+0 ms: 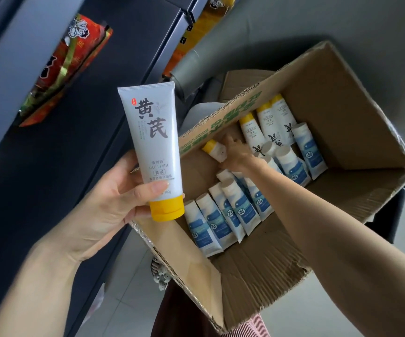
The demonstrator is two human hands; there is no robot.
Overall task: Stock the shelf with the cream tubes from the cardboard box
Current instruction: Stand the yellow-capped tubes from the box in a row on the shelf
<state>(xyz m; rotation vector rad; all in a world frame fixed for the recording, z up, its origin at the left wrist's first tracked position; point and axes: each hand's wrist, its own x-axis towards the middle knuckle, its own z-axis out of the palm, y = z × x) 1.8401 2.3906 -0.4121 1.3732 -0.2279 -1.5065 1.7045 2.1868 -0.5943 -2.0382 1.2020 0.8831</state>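
My left hand (114, 205) grips a white cream tube with a yellow cap (153, 144), cap down, in front of the dark shelf unit (51, 154). The open cardboard box (342, 105) sits to the right, below. My right hand (236, 154) reaches down into it and closes its fingers on another yellow-capped tube (215, 149) lying near the box's left wall. More yellow-capped tubes (269, 122) stand at the far end of the box. Several white and blue tubes (223, 215) lie in rows along the box floor.
Red snack packets (63, 69) hang on the shelf unit at the upper left, and a yellow packet (196, 32) hangs further along. The box's near flap (196, 276) sticks out toward me. A grey floor (342, 20) shows beyond the box.
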